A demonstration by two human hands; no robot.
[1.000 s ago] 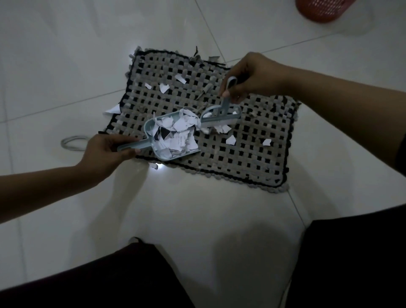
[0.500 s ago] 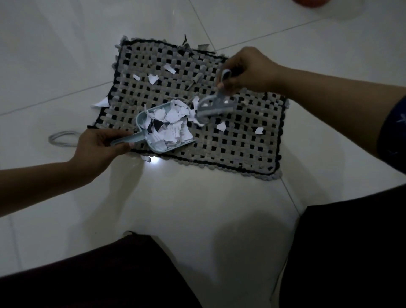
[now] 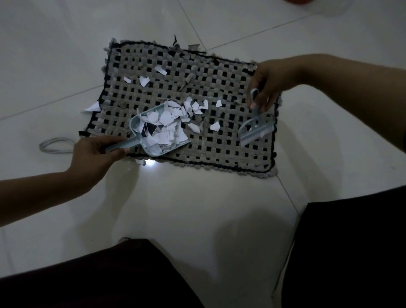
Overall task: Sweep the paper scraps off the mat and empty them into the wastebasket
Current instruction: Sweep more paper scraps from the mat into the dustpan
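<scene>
Nearest the person, dark-clothed legs framed the white tiled floor (image 3: 197,197). The left hand (image 3: 96,151) had its fingers wrapped around the handle of a small pale-blue plastic dustpan (image 3: 158,132), heaped with torn white paper scraps (image 3: 167,125), its mouth resting on the grey-and-black woven mat (image 3: 219,72). The right hand (image 3: 265,81) pinched the loop handle of a matching pale-blue hand brush (image 3: 256,129) near the mat's right edge. Loose scraps lay just beyond the pan's mouth and farther back. Sweeping seemed midway; next, the brush should probably draw those scraps panward. Only a red sliver of wastebasket (image 3: 298,1) showed.
</scene>
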